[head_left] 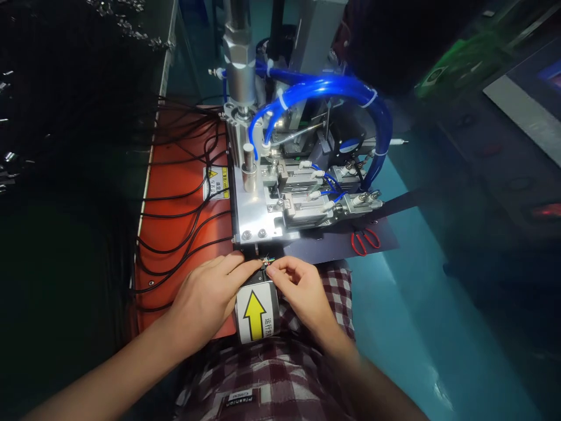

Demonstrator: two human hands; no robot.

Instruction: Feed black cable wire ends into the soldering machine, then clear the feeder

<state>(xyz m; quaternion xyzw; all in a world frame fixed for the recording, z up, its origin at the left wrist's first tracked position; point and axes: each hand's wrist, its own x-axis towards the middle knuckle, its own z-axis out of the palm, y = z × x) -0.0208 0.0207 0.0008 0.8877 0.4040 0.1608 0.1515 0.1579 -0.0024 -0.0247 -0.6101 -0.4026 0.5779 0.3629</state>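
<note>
Thin coloured wires [268,261] show as a small bunch between my two hands, at the near end of the machine. My left hand [210,292] comes in from the left, its fingers bent and closed on the wires, with the thumb hidden. From the right, my right hand [302,286] pinches the same bunch between thumb and index finger. Just below the fingertips is a dark block bearing a white label with a yellow arrow [254,316]. The wires' exact ends are too small to make out.
Ahead stands a metal machine [258,216] with pneumatic cylinders and a thick loop of blue tubes [328,85]. Black cables [193,193] run across the orange surface [170,257] at left. Red-handled scissors or snips [366,241] lie on the dark plate at right.
</note>
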